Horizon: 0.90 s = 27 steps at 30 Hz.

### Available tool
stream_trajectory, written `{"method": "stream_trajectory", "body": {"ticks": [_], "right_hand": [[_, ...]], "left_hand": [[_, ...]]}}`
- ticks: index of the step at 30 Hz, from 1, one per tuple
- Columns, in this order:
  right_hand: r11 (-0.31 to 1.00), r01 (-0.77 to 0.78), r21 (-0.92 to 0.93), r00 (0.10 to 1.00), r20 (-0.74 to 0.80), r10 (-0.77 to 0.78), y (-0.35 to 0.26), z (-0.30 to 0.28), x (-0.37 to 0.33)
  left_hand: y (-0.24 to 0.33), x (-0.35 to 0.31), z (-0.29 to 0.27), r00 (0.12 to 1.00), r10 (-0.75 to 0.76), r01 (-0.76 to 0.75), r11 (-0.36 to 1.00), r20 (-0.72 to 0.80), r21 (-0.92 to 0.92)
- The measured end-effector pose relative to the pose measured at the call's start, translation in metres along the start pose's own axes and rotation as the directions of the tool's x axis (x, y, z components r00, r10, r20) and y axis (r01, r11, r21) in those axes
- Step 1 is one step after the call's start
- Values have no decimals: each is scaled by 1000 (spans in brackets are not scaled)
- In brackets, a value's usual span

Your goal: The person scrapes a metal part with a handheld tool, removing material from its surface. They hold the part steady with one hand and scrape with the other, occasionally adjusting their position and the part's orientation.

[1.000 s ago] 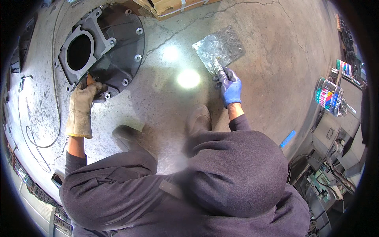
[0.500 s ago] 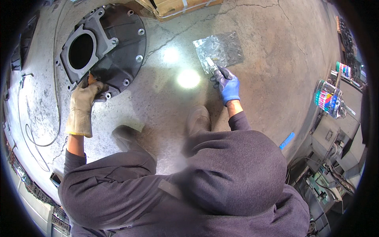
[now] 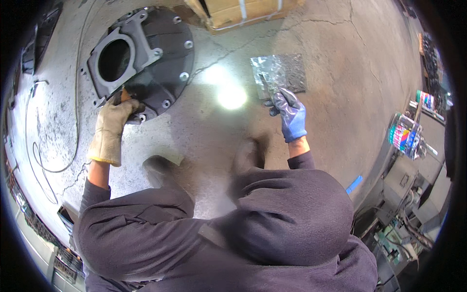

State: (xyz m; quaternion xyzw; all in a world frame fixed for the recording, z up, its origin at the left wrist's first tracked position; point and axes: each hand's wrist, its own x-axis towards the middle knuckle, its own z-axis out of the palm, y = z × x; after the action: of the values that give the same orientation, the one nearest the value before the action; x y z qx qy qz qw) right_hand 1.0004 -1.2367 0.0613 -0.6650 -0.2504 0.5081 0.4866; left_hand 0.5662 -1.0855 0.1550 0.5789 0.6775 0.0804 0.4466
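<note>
One round metal housing (image 3: 168, 56) lies far left, a shiny sheet (image 3: 293, 72) to its right. The left hand (image 3: 113, 119) meets the housing's near edge, its grip hard to tell; the right hand (image 3: 291, 115) pinches a thin tool (image 3: 265, 86) over the sheet.

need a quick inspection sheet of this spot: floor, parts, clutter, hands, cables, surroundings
Surface: grey floor, cracked, dark-marked, with bright glare
Job's things: round dark metal housing and flat, partly shiny sheet, both on the floor; slim tool
Clutter: cardboard box beyond the housing; blue strip at right
Left hand: beige glove, at the housing's near edge by an orange-brown piece; grip unclear
Right hand: blue-and-grey glove, holding the slim tool over the sheet
Cables: thin cable or hose, looped at left
Surroundings: grey equipment, colourful container at right
</note>
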Motion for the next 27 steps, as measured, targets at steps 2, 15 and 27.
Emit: {"method": "stream_trajectory", "body": {"ticks": [2,15,27], "right_hand": [[998,42,44,997,69,-45,-18,14,-3],[724,630,-281,697,617,-366,-52,180,4],[406,863,-301,488,707,-513,-4,231,-2]], "left_hand": [[1,0,-1,986,-159,158,987,-44,-25],[-42,9,3,993,76,-73,997,86,-37],[-35,2,4,996,-12,14,1000,90,-18]]}}
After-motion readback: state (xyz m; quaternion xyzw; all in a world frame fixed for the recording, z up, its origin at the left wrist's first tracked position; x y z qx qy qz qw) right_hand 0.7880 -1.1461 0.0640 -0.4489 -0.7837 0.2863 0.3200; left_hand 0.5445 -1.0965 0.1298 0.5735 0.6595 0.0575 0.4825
